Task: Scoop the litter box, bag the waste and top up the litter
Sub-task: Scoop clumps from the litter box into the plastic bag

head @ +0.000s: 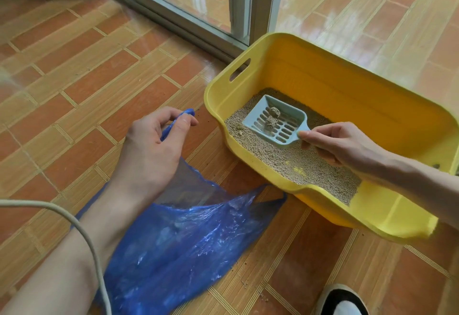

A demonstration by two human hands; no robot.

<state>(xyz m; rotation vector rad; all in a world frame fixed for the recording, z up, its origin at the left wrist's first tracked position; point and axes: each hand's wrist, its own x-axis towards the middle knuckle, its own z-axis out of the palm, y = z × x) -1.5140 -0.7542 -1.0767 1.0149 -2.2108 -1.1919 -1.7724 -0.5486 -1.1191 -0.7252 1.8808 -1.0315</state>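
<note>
**Inspector A:** We record the right hand (332,144) closed on the handle of the pale blue scoop (275,122). Thumb and fingers pinch the handle's end, so the slotted pan lies forward and to the left of the grip, over the litter (310,170).

**Inspector B:** Agreed. We note two grey-brown clumps (272,118) resting on the slots near the pan's middle (one toward the far wall, one nearer the handle). We cannot tell whether the pan's front lip touches the litter or sits just above it.

**Inspector A:** The yellow litter box (323,86) stands on the tiled floor (74,78), just beside the sliding door frame (188,16). The litter covers only the near-left part of its bottom; bare yellow plastic shows toward the near-right corner.

**Inspector B:** On the left hand (154,138), we find it gripping a handle loop of the blue plastic bag (188,240) between thumb and fingers, held up off the floor. The rest of the bag hangs below and behind that grip and spreads flat on the tiles, left of the box.

**Inspector A:** We add that the bag's far corner lies just beside the box's near wall (contact is unclear). A pale cable (82,227) crosses the left forearm, and a shoe toe (342,302) shows at the bottom edge.
</note>
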